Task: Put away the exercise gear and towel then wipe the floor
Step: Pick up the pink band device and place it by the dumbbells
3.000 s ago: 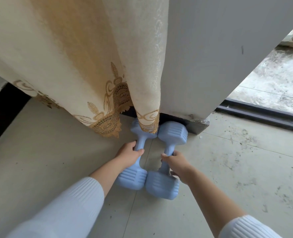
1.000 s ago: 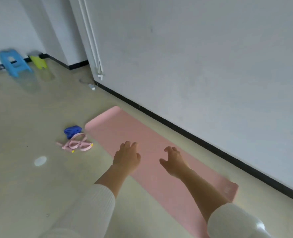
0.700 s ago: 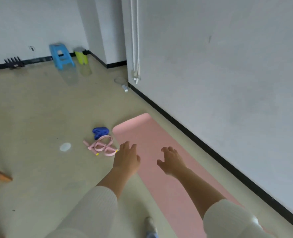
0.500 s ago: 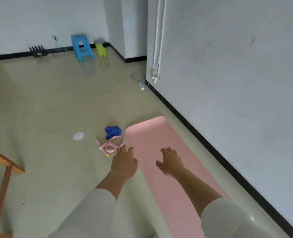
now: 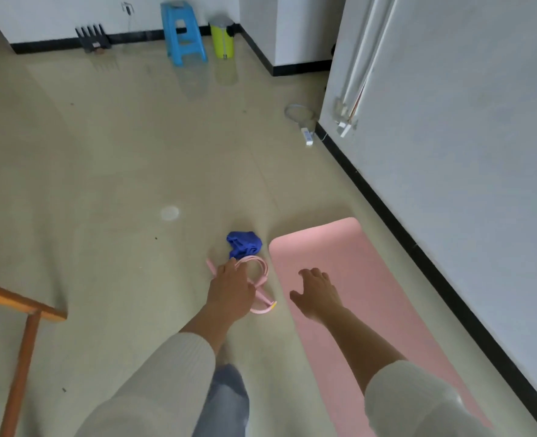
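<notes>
A pink exercise mat (image 5: 349,298) lies flat on the floor along the right wall. Left of its far end sits a pink coiled jump rope (image 5: 261,272) and just beyond it a crumpled blue towel (image 5: 244,243). My left hand (image 5: 231,290) hovers in front of the rope and hides part of it, fingers relaxed, holding nothing. My right hand (image 5: 316,294) is spread over the mat, also holding nothing. Whether either hand touches anything below it cannot be told.
A wooden piece of furniture (image 5: 18,326) stands at the left edge. At the far wall are a blue stool (image 5: 183,33), a yellow-green bin (image 5: 222,39) and a dark rack (image 5: 90,36). A white power strip (image 5: 307,135) lies by the wall corner. A small white disc (image 5: 169,212) lies on the floor.
I have left the dumbbells by the curtain and turned into the room. The view has swung right and closer to the rope and towel; both hands stay outstretched, holding nothing.
</notes>
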Available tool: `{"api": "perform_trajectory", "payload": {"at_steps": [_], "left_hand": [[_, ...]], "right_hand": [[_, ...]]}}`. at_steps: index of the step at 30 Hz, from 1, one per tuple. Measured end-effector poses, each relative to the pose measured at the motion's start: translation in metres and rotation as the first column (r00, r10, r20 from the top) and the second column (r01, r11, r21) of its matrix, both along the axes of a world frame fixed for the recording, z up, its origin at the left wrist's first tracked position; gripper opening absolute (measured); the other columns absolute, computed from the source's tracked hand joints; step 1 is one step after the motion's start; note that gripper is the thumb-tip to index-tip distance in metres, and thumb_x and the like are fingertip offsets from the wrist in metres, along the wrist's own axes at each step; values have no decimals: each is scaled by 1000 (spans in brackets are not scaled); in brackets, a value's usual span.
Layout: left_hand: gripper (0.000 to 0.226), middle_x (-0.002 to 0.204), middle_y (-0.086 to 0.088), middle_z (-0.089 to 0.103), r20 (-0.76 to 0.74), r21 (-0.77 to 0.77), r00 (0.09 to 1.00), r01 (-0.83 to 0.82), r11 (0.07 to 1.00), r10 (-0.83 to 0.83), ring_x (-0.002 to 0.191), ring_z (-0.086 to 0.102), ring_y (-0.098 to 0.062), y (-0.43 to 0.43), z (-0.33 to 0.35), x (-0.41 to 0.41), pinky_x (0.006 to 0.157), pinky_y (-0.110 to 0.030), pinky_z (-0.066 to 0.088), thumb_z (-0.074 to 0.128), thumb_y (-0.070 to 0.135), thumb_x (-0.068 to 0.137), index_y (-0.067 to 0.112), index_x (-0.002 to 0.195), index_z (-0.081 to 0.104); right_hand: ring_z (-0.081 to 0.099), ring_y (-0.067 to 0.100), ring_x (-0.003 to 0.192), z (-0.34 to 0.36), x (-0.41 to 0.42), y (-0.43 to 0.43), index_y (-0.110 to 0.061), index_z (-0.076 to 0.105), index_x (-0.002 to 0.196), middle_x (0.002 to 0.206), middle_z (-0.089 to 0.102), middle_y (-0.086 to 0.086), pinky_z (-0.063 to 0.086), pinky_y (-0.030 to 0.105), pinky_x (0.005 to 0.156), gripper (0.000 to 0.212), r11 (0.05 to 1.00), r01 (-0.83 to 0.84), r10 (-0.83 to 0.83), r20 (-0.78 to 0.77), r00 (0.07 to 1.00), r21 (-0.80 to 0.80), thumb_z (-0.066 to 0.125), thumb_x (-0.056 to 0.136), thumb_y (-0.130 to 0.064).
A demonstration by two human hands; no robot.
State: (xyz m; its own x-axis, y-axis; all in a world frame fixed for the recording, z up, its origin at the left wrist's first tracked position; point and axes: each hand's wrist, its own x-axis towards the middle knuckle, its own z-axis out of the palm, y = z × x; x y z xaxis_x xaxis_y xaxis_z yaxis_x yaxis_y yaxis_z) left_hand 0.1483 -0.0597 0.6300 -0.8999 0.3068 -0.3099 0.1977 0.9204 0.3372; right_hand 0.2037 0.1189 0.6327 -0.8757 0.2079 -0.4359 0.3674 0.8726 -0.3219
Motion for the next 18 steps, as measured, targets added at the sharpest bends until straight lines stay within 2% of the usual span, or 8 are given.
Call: {"api": "perform_trajectory", "payload": {"at_steps": [3,5,7,10,14,18], "left_hand": [[46,140,-3,39,56,13,998,24,1000,-24,125,38,-24,-21,-21,-64,96,-34,41,47,28,94,21,139,39],[48,147,-4,33,93,-53,995,50,997,-45,131,33,-23,-36,-40,-105,99,-32,39,45,27,96,21,142,33],[48,148,-6,32,135,-100,991,29,995,-15,133,32,-23,-48,-64,-144,100,-31,38,44,28,98,20,143,32],[47,146,-7,35,178,-87,984,-17,996,33,131,35,-24,-51,-113,-195,98,-32,39,45,30,97,20,142,35],[49,145,-5,36,209,-50,977,-30,998,40,128,37,-23,-50,-216,-237,98,-32,39,46,27,96,21,144,34],[48,149,-5,33,248,-57,966,-67,996,80,130,35,-22,-52,-349,-260,99,-33,40,44,26,97,18,143,35]], "right_hand": [[36,27,128,-26,-62,-19,-14,39,138,138,41,6,38,39,102,54,998,45,-42,86,995,-32,52,91,-37],[36,26,128,-47,-100,-27,-15,39,138,139,41,5,38,39,102,53,998,46,-42,125,991,-32,52,92,-38],[36,25,128,-71,-137,-32,-16,38,138,139,41,4,38,38,102,53,998,48,-42,135,990,-37,50,92,-38],[36,23,129,-116,-187,-37,-19,37,141,140,41,3,37,36,102,53,995,64,-55,116,992,-79,50,93,-37],[38,22,127,-216,-231,-39,-20,38,141,138,43,2,37,35,102,50,995,40,-25,166,986,-90,48,93,-35],[39,21,127,-352,-256,-35,-21,38,142,139,42,3,38,35,102,52,998,2,15,254,967,-67,49,93,-35]]}}
